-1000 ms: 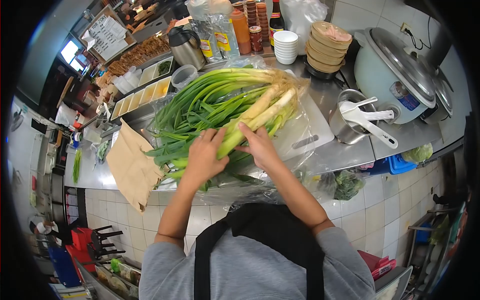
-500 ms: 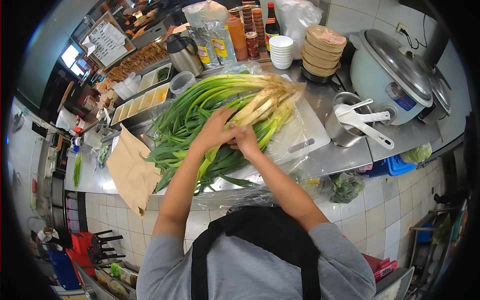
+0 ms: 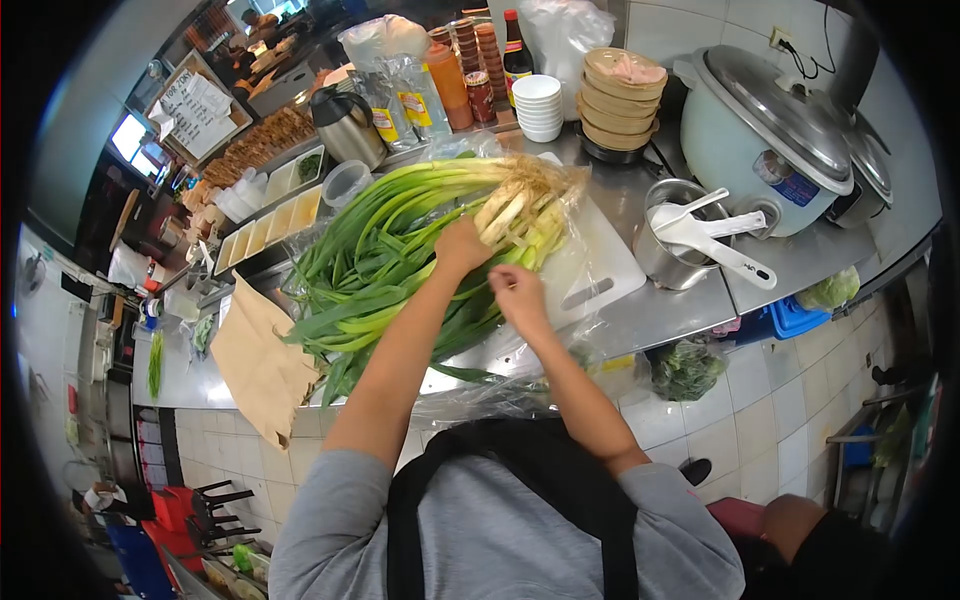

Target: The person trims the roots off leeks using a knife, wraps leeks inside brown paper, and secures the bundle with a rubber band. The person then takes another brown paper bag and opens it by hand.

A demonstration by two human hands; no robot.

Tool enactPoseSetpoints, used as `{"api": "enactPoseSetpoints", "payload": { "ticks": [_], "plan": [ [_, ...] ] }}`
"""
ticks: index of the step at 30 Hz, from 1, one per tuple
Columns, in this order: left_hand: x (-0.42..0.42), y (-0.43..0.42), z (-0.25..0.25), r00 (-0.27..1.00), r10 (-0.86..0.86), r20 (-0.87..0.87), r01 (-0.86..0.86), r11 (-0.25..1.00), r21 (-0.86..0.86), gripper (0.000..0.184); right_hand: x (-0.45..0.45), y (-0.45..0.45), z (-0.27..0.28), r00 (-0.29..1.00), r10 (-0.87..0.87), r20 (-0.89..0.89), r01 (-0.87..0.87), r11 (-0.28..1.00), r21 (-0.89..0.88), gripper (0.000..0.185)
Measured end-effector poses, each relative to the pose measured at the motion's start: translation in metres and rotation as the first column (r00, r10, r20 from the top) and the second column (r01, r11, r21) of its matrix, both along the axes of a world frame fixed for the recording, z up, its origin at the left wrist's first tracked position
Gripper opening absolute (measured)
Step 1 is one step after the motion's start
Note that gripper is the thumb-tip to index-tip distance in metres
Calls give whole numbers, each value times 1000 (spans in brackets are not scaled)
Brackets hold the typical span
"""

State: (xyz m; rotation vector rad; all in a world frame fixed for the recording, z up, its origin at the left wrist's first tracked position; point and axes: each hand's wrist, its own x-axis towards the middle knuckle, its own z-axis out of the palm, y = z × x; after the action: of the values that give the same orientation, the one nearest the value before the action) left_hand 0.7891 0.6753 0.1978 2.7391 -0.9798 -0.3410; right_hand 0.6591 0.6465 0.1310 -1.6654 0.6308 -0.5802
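A large heap of leeks (image 3: 400,240), long green leaves to the left and white root ends to the upper right, lies on clear plastic over a white cutting board (image 3: 612,265). My left hand (image 3: 461,246) is closed around stalks near the middle of the heap, its fingertips mostly hidden. My right hand (image 3: 518,293) is just beside it, at the near edge of the leeks, with fingers curled together. Whether anything thin is pinched in those fingers cannot be made out.
A brown paper sheet (image 3: 255,350) hangs over the counter's front edge. To the right stand a metal pot with white ladles (image 3: 668,250) and a large rice cooker (image 3: 770,140). White bowls (image 3: 538,105) and stacked brown bowls (image 3: 620,100) sit behind. Another person's leg (image 3: 793,525) shows at lower right.
My hands were together over the leaves; now they are apart, the left closed further right on the stalks and the right drawn slightly aside. Another person's leg has come into view at lower right.
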Motion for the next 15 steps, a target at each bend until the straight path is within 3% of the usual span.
{"api": "enactPoseSetpoints", "payload": {
  "ticks": [4, 9, 11, 15],
  "plan": [
    [-15, -5, -17, 964, 46, 263, -38, 999, -36, 46, -12, -20, -9, 930, -341, -138, 332, 939, -88, 36],
    [-7, -7, -20, 949, -14, 314, 9, 1000, 17, 40, 1, -20, -5, 938, -274, -214, 270, 962, -48, 45],
    [-7, -8, -9, 971, -22, 237, 13, 999, 39, 43, 10, -25, -12, 933, -198, -302, 225, 973, 56, 44],
    [-9, 0, 17, 979, -53, 199, 46, 998, 41, 46, 25, -35, -30, 967, -148, -207, 191, 960, 204, 41]
  ]
}}
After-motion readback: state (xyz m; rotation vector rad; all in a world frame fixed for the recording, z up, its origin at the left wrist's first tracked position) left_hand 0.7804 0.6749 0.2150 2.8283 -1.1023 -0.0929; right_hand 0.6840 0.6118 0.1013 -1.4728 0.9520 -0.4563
